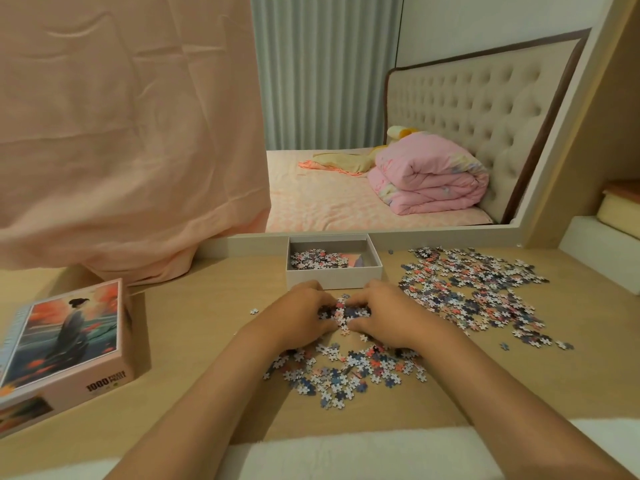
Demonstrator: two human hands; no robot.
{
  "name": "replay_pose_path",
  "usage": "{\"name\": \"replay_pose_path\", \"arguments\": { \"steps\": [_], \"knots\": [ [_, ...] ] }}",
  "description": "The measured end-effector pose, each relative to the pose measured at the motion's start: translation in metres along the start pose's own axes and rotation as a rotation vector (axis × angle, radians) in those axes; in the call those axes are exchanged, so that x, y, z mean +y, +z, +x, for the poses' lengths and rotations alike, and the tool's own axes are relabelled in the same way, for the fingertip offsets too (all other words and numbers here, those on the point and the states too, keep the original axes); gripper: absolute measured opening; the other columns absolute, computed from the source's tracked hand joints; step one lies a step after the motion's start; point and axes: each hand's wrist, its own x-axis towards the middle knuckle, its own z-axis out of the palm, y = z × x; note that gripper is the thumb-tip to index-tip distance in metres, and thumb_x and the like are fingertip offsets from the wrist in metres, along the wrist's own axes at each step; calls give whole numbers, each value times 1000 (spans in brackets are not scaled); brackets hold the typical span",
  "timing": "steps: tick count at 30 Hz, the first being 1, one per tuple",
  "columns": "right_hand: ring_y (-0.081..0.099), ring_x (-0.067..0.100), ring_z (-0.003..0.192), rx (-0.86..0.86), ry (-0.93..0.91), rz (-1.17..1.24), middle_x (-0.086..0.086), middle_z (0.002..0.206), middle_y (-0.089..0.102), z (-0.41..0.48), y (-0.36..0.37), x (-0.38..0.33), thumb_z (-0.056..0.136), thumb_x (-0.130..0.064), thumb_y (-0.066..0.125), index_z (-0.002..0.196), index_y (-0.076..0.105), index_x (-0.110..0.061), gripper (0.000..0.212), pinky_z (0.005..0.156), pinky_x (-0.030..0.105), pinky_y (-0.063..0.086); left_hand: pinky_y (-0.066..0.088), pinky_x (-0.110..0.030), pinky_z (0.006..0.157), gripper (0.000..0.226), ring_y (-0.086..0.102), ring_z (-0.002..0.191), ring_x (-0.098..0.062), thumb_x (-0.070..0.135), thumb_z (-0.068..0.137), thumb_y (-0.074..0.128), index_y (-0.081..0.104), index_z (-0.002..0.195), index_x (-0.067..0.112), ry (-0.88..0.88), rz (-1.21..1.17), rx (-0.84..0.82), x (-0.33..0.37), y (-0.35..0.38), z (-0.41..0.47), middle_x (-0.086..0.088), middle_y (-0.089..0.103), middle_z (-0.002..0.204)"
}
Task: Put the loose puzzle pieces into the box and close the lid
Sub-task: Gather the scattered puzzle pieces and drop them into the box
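An open grey-white box [334, 271] stands at the back of the wooden table and holds several puzzle pieces in its left half. Just in front of it, my left hand [299, 315] and my right hand [388, 315] cup a small heap of pieces [344, 311] between them, fingers curled round it from both sides. More loose pieces [346, 374] lie nearer to me, under my wrists. A large spread of pieces [474, 292] covers the table to the right. The box lid [67, 341], printed with a figure and "1000", lies at the left.
A single stray piece [254, 311] lies left of my left hand. A pink cloth [121, 133] hangs down onto the table's back left. A mirror [398, 133] behind the table reflects a bed. A white ledge [599, 251] stands at the right.
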Motion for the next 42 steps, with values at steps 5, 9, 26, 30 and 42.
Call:
{"name": "replay_pose_path", "arguments": {
  "steps": [5, 9, 26, 30, 42],
  "knots": [
    [61, 9, 80, 115, -5, 115, -8, 95, 67, 0, -1, -1, 88, -25, 73, 108, 75, -35, 23, 68, 20, 47, 35, -7, 65, 24, 53, 78, 0, 32, 82, 77, 74, 105, 28, -12, -155, 131, -4, 0, 0, 18, 55, 91],
    [62, 7, 66, 134, 31, 273, -12, 77, 68, 4, -5, 0, 82, -24, 80, 102, 77, -29, 22, 58, 19, 48, 40, -9, 58, 9, 58, 67, 1, 25, 81, 78, 77, 90, 26, -56, -337, 136, -7, -5, 2, 17, 66, 78],
    [61, 21, 114, 151, 30, 108, 1, 127, 67, 97, -30, -7, 95, -29, 63, 128, 66, -25, 33, 100, 38, 48, 43, -23, 85, 29, 62, 104, -14, 25, 88, 70, 70, 117, 19, -90, -214, 244, -42, -39, 69, 2, 69, 114],
    [62, 19, 101, 289, 2, 78, -3, 109, 64, 96, -27, -7, 87, -28, 73, 109, 71, -28, 22, 86, 35, 50, 47, -32, 94, 26, 60, 107, -14, 27, 89, 68, 71, 114, 24, -45, -168, 315, -44, -35, 64, 4, 67, 116],
    [58, 1, 82, 231, -151, 73, -13, 101, 68, 31, -23, -21, 94, -29, 61, 109, 73, -30, 20, 83, 29, 51, 50, -37, 91, 29, 55, 104, -12, 42, 91, 57, 64, 115, 28, 18, -18, 131, -32, -9, 1, 8, 58, 113]
  ]
}}
